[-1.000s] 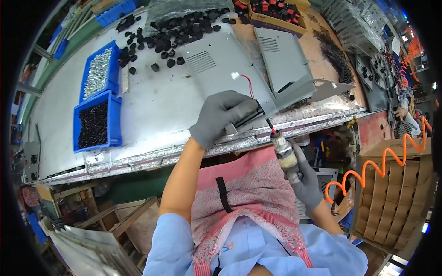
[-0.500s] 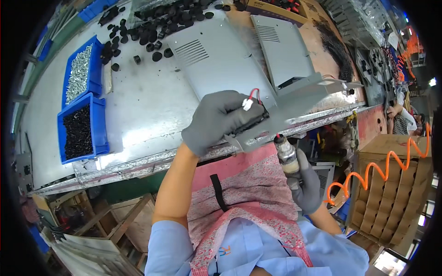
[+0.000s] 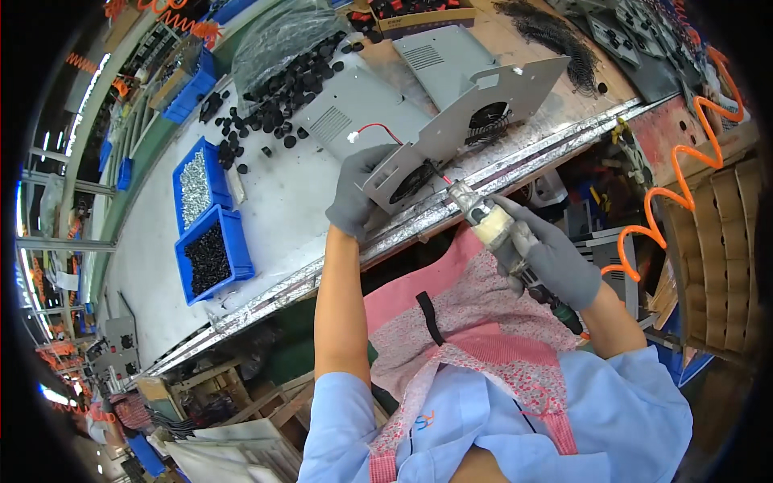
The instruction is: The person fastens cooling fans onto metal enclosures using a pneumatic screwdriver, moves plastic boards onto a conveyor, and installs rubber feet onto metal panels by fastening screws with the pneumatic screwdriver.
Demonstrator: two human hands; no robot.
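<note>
My left hand (image 3: pixel 358 193), in a grey glove, grips the left end of a bent grey metal panel (image 3: pixel 519 88) held on edge over the bench front. Its fingers are partly hidden behind the panel. A black fan (image 3: pixel 412 182) sits against that end, and a red wire with a white plug (image 3: pixel 353 137) sticks up above it. A second black fan (image 3: pixel 488 119) shows at the panel's other opening. My gloved right hand (image 3: pixel 551 253) is closed round an air screwdriver (image 3: pixel 489 223). Its bit points at the near fan's edge; whether it touches a screw I cannot tell.
Blue bins of silver screws (image 3: pixel 194 189) and black screws (image 3: pixel 208 259) stand at left. Black round caps (image 3: pixel 278 113) lie loose behind them. Two vented grey panels (image 3: pixel 342 113) rest on the bench. An orange coiled hose (image 3: pixel 684 153) hangs at right, before a cardboard divider box (image 3: pixel 717 249).
My right hand has raised the screwdriver from below the bench edge to the near fan. The panel has turned, so its face with the fan openings now shows. The view has shifted too.
</note>
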